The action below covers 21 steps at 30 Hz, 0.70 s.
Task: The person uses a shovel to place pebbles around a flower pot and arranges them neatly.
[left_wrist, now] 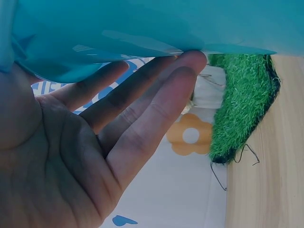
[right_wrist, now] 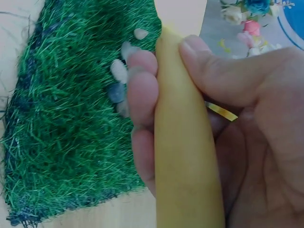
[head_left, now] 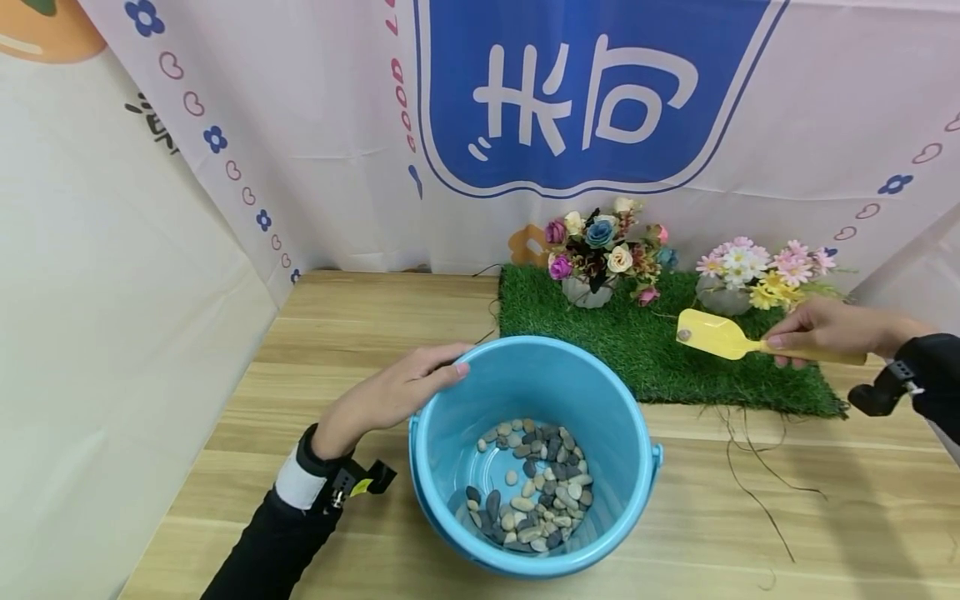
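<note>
A light-blue bucket stands on the table with several grey and beige pebbles inside. My left hand holds its rim at the upper left, thumb over the edge; in the left wrist view the fingers lie fairly straight along the outer wall. My right hand grips the handle of a yellow shovel above the green turf mat. One small pebble shows at the shovel's blade. In the right wrist view, several pebbles lie on the turf beside the curled fingers.
Two pots of artificial flowers, one with mixed roses and one with pink, white and yellow blooms, stand along the mat's back edge. A printed cloth hangs behind. Loose dark threads lie on the wooden table.
</note>
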{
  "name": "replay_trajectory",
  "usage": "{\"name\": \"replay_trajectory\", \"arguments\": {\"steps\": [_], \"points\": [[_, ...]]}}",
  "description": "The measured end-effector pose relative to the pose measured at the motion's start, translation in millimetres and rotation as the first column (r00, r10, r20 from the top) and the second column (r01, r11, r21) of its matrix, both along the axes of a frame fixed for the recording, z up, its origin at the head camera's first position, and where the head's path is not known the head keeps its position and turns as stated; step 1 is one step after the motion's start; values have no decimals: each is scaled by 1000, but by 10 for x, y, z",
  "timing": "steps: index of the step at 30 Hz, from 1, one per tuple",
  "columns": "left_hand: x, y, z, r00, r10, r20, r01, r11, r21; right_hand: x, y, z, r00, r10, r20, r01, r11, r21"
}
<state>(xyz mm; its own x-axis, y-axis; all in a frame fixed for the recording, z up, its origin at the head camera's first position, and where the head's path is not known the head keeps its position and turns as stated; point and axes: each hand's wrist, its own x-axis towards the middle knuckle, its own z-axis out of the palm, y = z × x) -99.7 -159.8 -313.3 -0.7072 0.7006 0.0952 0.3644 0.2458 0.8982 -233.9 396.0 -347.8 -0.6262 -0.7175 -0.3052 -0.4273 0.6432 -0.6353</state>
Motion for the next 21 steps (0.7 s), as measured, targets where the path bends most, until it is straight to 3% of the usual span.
{"name": "replay_trajectory", "arguments": {"steps": [7, 21], "points": [[11, 6, 26, 1000, 2, 10, -2, 1000, -3, 43, 22, -81, 992, -124, -13, 124, 988, 91], [15, 4, 21, 1000, 11, 15, -11, 1000, -11, 9, 29, -202, 984, -177, 19, 172, 973, 156]]}}
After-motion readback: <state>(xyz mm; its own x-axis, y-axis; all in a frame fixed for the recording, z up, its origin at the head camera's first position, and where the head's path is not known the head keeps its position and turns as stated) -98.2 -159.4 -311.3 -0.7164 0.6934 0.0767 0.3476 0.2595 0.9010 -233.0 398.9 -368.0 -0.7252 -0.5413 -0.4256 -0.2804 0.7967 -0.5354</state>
